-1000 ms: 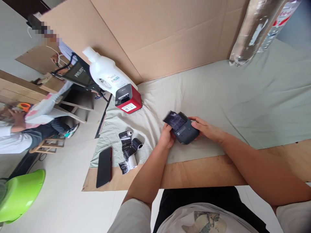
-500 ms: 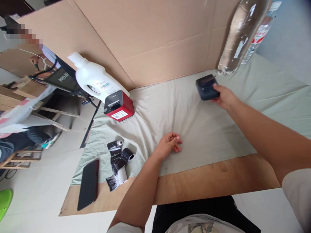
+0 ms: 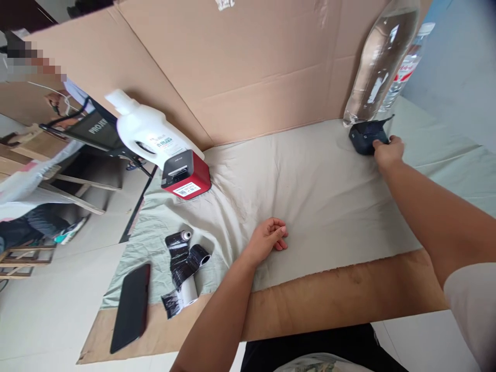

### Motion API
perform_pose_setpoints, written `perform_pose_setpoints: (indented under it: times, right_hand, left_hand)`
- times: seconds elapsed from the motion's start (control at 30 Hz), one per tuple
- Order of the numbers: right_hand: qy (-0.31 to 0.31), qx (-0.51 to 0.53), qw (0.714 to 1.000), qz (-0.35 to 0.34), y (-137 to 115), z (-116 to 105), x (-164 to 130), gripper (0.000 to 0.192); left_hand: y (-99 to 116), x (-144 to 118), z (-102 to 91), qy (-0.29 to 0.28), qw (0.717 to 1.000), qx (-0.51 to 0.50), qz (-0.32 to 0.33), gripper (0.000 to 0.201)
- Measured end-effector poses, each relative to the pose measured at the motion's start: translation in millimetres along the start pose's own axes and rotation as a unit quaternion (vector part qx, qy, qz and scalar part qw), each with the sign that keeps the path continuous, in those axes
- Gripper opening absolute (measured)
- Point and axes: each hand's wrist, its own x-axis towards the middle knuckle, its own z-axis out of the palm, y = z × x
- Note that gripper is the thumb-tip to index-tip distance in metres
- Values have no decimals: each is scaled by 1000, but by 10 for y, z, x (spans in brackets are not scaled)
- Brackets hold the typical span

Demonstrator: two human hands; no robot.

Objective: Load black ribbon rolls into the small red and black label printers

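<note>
My right hand (image 3: 388, 151) grips the near right side of a small black portable printer (image 3: 368, 138), thumb on the front and fingers behind. Its thin lid is raised towards the right. The printer is at the far right of the cloth, just in front of two bottles; whether its base touches the cloth I cannot tell. My left hand (image 3: 270, 237) rests on the grey-green cloth (image 3: 302, 206) near the middle, its fingers loosely curled and slightly apart, holding nothing.
A large clear bottle (image 3: 380, 67) and a smaller labelled water bottle (image 3: 405, 72) stand at the back right against a cardboard wall (image 3: 251, 62). On the left are a white jug (image 3: 155, 129), a red-and-black printer (image 3: 186, 175), rolls with black ribbon (image 3: 182, 263) and a dark phone (image 3: 130, 307).
My right hand has carried the black printer to the right, close to the bottles, and its lid now stands up. My left hand stays on the cloth. The view has shifted slightly.
</note>
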Motion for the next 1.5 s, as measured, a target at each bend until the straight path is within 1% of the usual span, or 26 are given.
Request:
perform_pose_setpoints:
  times: [0.07,0.1,0.17,0.23,0.27,0.33,0.4,0.47,0.53,0.57,0.6,0.63,0.67,0.7,0.73,0.77,0.8,0.83,0.87,0.9,0.97,1.07,1.17,1.3,1.4,1.5]
  right_hand:
    - [8,-18,1000,17,-6,4,-266,75]
    - [-6,-27,1000,8,-11,1,-427,78]
    - [-81,-68,994,-39,-12,-20,-778,80]
    - [-154,-120,978,-75,17,-57,-1122,78]
    - [-171,-146,970,-88,49,-80,-1279,78]
    - [-175,-184,961,-111,145,-123,-1554,79]
    - [-172,-197,956,-134,270,-157,-1776,80]
    - [-167,-195,953,-159,394,-180,-1949,81]
    - [-159,-188,952,-183,491,-191,-2067,81]
    - [-155,-186,952,-190,524,-192,-2105,81]
    - [-150,-183,952,-195,548,-190,-2129,81]
    - [-146,-181,952,-198,564,-185,-2142,81]
    - [-141,-178,953,-200,575,-178,-2146,81]
    - [-137,-175,954,-201,583,-167,-2145,81]
    - [-133,-171,955,-204,591,-155,-2140,81]
    - [-129,-167,956,-205,601,-142,-2134,81]
    - [-126,-165,956,-206,612,-129,-2130,81]
    - [-124,-164,957,-206,624,-116,-2128,80]
    - [-122,-165,957,-205,637,-105,-2128,80]
    - [-122,-166,957,-204,648,-96,-2131,80]
    - [-121,-167,958,-200,662,-87,-2140,79]
    - [-124,-162,959,-197,649,-97,-2152,79]
    - [-127,-164,959,-193,601,-128,-2160,78]
    - [-131,-175,957,-188,521,-176,-2173,78]
    - [-134,-182,955,-193,480,-205,-2184,79]
    - [-130,-180,955,-195,460,-224,-2194,80]
  left_hand:
    - [-13,8,-1,-8,1000,15,10,39]
    - [-18,14,0,-10,1000,22,14,38]
    - [-23,23,7,-13,999,39,19,35]
    - [-25,24,27,-18,997,66,18,30]
    - [-27,19,44,-20,995,91,23,28]
    - [-35,-8,98,-16,983,176,57,25]
    - [-39,-53,162,-10,952,283,113,29]
    - [-18,-97,184,-49,921,360,142,36]
    - [64,-110,89,-107,912,373,133,33]
    - [137,-95,-22,-103,914,370,131,28]
    - [232,-65,-180,-66,918,368,135,24]
    - [348,-20,-379,24,915,373,149,21]
    - [480,37,-612,146,890,398,166,23]
    - [621,102,-867,262,851,424,163,30]
    - [761,170,-1129,354,809,447,140,40]
    - [893,236,-1383,428,771,460,104,50]
    - [1006,297,-1618,478,743,464,61,59]
    - [1095,350,-1821,499,733,463,13,67]
    - [1156,395,-1987,507,731,456,-37,75]
    - [1187,433,-2114,507,735,443,-82,82]
    - [1171,494,-2258,495,754,405,-146,94]
    - [1049,565,-2281,505,771,347,-172,97]
    - [967,604,-2208,540,758,327,-164,89]
    - [1020,522,-2038,557,749,328,-145,77]
    - [1086,343,-1779,533,765,354,-76,66]
    - [1079,120,-1358,479,790,380,27,57]
